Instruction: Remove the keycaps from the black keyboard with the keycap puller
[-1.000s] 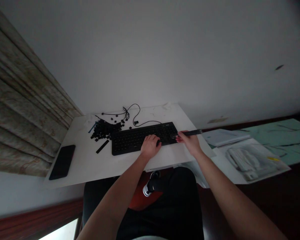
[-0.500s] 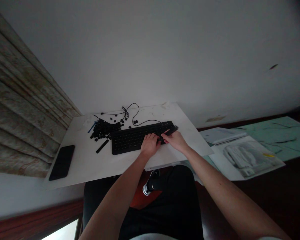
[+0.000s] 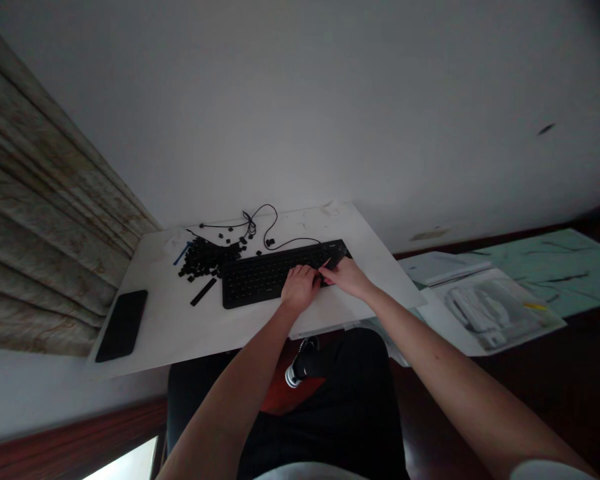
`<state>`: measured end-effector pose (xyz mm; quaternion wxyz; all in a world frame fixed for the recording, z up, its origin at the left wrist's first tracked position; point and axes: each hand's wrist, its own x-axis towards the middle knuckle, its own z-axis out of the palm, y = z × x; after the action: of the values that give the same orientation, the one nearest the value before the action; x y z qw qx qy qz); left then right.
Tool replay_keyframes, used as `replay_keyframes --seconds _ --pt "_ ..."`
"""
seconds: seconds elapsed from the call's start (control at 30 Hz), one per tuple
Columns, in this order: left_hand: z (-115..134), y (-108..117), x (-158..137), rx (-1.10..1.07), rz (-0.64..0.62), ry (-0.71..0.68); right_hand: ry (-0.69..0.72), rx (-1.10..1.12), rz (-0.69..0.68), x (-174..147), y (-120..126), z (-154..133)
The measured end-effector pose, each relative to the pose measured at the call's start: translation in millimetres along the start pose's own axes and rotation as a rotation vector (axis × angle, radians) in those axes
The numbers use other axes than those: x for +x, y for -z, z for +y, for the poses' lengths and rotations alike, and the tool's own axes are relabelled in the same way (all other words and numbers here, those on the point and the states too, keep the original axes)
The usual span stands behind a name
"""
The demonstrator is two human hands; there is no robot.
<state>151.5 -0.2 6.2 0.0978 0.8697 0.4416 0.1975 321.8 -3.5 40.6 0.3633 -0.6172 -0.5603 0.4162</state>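
A black keyboard lies slightly angled on the white table. Over its right half rests my left hand, fingers laid across the keys and thumb side toward the other hand. My right hand is closed in a pinch around a dark, elongated tool, held low over the keyboard's right end. The tool's kind is too dark to make out, and its tip by my left fingertips is hidden. Left of the keyboard spreads a pile of loose black keycaps, with a long black spacebar in front of it.
A black phone lies at the table's left front corner. The keyboard's cable loops along the back by the wall. A thin blue stick touches the pile. Papers lie lower down at the right. A curtain hangs at left.
The tool in my right hand has tilted, its outer end drawing back from the keyboard's right edge. My left hand stays nearly in place. The view has shifted slightly.
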Motion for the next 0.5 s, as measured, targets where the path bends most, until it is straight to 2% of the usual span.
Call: replay_keyframes --seconds 0.2,0.4,0.5 --pt "-2 0 0 -0.029 0.004 -0.002 -0.080 0.065 -0.035 6 1 1" --pt "-3 0 -1 -0.048 0.018 -0.007 -0.200 0.213 0.016 4 0 -8" --pt "-3 0 -1 -0.047 0.022 -0.006 -0.220 0.180 0.014 4 -1 -12"
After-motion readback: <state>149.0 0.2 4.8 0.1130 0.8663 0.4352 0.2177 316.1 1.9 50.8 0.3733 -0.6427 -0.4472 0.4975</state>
